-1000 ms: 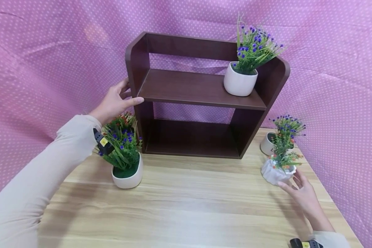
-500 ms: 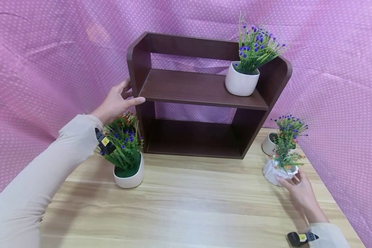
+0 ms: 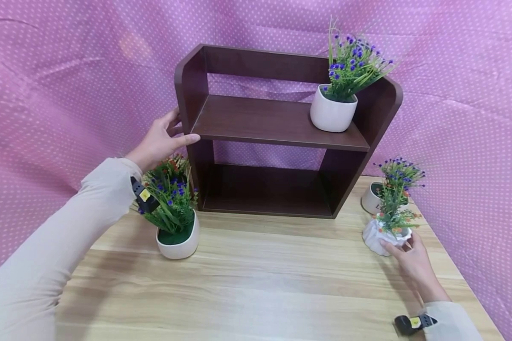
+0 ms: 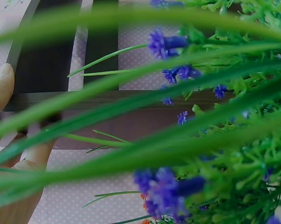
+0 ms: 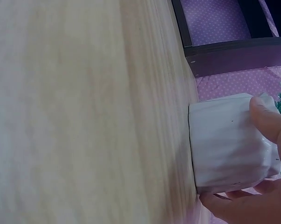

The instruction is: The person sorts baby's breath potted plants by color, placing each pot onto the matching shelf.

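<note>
My left hand (image 3: 155, 142) holds the left side of a dark brown two-tier shelf (image 3: 251, 121), thumb at the front edge and fingers reaching behind the side panel. Grass blades and purple flowers cover much of that hand in the left wrist view. At the right of the table, my right hand (image 3: 416, 267) grips a white ruffled flowerpot (image 3: 374, 237) with orange-flowered greenery. The right wrist view shows the thumb on the upper part of this pot (image 5: 229, 144) and fingers around its other side. The pot's base is right at the wooden tabletop.
On the upper tier, at its right end, stands a white pot (image 3: 333, 113) of purple flowers. Another white pot (image 3: 177, 246) with purple flowers stands below my left forearm, orange flowers behind it. Behind the ruffled pot is a round white pot (image 3: 370, 201). Pink dotted cloth (image 3: 89, 94) hangs behind.
My right hand has moved slightly forward and its thumb has come onto the side of the ruffled flowerpot. My left hand keeps its hold on the shelf.
</note>
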### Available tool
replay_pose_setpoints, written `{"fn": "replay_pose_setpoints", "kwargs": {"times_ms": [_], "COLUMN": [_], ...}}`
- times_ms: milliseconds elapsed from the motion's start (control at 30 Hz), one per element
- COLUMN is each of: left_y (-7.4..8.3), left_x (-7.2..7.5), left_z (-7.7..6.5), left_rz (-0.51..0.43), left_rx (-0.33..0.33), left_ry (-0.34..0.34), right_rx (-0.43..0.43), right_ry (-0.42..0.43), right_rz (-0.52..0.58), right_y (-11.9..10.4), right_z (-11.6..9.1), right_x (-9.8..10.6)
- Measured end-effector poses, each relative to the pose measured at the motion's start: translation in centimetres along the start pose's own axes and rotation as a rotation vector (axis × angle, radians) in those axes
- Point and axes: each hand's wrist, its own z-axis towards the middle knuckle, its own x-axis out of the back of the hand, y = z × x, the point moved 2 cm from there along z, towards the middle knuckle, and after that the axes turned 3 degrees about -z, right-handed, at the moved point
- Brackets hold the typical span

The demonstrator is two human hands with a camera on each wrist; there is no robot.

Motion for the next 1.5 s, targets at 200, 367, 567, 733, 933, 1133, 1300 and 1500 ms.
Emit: {"fn": "replay_pose_setpoints", "kwargs": {"times_ms": [200,367,567,733,933,1133,1300,1500], "left_y": [0.1,0.1,0.2,0.3,0.2,0.2,0.1,0.1], "left_x": [0.0,0.0,0.0,0.0,0.1,0.1,0.2,0.1], "left_z": [-0.1,-0.1,-0.1,-0.1,-0.2,-0.2,-0.2,-0.1], "left_rz": [0.004,0.001,0.0,-0.001,0.002,0.002,0.006,0.019], "left_rx": [-0.004,-0.011,-0.015,-0.011,-0.008,-0.018,-0.013,-0.01], "left_ry": [-0.003,-0.006,-0.003,-0.001,-0.003,-0.005,-0.005,-0.006], "right_rx": [0.006,0.03,0.006,-0.02,-0.045,-0.009,0.026,0.093], "right_ry": [0.022,0.042,0.06,0.081,0.089,0.032,-0.03,-0.061], "right_rz": [0.017,0.109,0.136,0.098,-0.002,-0.076,-0.062,-0.019], "right_y": [0.1,0.2,0.1,-0.3,-0.9,-1.6,-2.4,-3.7], "right_z": [0.1,0.0,-0.2,-0.3,-1.0,-2.1,-2.8,-3.4], "right_x": [-0.3,-0.5,-0.5,-0.4,-0.5,-1.0,-2.0,-3.9]}}
